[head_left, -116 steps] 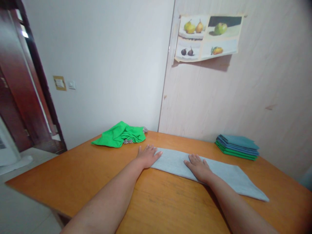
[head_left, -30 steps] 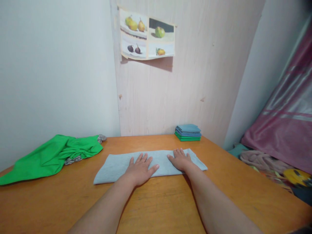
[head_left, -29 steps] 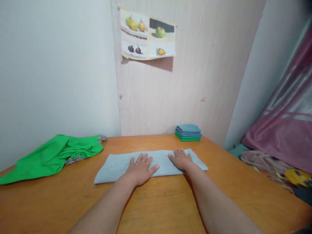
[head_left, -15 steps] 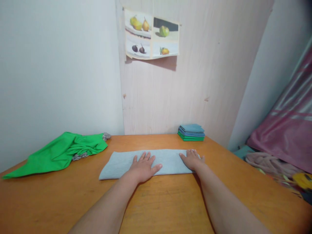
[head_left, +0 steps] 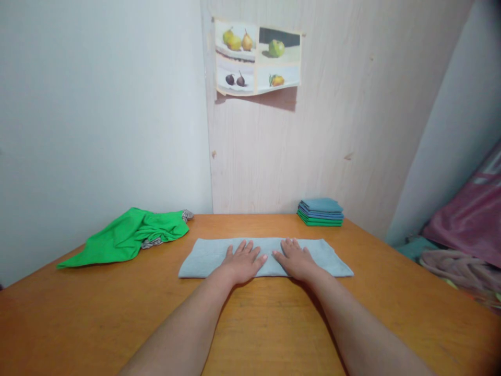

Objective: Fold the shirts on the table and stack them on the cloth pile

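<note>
A light blue-grey cloth [head_left: 211,258], folded into a long flat strip, lies across the middle of the wooden table [head_left: 266,324]. My left hand [head_left: 243,262] rests palm down on it, left of its centre, fingers spread. Just right of centre, my right hand [head_left: 296,259] lies flat on the same cloth, its fingers also apart. The cloth's two ends stick out beyond my hands, and its right end slants toward me at the corner. Neither hand grips anything.
A crumpled green cloth [head_left: 113,237] with patterned trim lies at the left. Toward the back right stands a stack of folded blue and green cloths [head_left: 321,212]. Behind the table is a wall with a fruit picture [head_left: 258,58]. Pink fabric [head_left: 465,209] hangs beyond the right edge.
My right hand has slid left along the cloth, away from its right end, closer to my left hand. The view has turned slightly left, so everything sits further right.
</note>
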`<state>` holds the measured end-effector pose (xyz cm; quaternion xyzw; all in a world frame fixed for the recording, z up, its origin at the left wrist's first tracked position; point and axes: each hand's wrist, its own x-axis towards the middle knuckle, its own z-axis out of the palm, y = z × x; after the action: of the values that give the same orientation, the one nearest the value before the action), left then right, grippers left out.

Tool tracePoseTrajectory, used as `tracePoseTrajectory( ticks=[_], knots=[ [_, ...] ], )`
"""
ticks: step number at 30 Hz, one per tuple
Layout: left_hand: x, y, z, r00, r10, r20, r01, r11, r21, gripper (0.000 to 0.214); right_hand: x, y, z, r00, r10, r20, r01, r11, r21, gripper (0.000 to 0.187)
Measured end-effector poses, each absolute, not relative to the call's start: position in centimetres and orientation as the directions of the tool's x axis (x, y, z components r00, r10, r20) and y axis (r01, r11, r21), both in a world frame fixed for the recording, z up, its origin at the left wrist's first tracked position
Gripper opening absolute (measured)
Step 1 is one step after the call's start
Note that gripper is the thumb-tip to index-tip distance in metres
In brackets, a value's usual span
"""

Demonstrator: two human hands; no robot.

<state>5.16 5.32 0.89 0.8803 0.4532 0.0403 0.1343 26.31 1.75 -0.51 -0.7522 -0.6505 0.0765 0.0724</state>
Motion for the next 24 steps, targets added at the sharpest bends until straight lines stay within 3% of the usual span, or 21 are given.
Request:
tracePoseTrajectory(
  ticks=[5,10,17,21,24],
  knots=[
    [5.2,5.6,0.5,0.586,0.81,-0.037,0.787,-0.557,0.265,0.084,25.8,1.2,-0.5,0.135,0.99,-0.039,0.97,-0.14,-0.2,0.087],
    [5.0,6.4,0.3,0.586,0.809,-0.05,0.759,-0.525,0.384,0.078,24.0,0.9,0.5,0.011,1.0,0.004,0.961,-0.01,-0.277,0.083],
    [4.6,6.9,0.3,0.559,0.829,-0.019,0.732,-0.483,0.48,0.072,23.0,0.0,0.9,-0.111,0.985,-0.134,0.965,0.075,-0.251,0.08],
    [4.0,7.0,0.5,0.505,0.86,0.076,0.705,-0.462,0.538,0.065,23.1,0.4,0.4,-0.101,0.988,-0.12,0.972,0.072,-0.226,0.08],
    [2.5,7.4,0.8,0.358,0.912,0.2,0.712,-0.405,0.574,0.06,23.2,0.9,-0.2,-0.098,0.989,-0.111,0.974,0.073,-0.214,0.076]
  ],
)
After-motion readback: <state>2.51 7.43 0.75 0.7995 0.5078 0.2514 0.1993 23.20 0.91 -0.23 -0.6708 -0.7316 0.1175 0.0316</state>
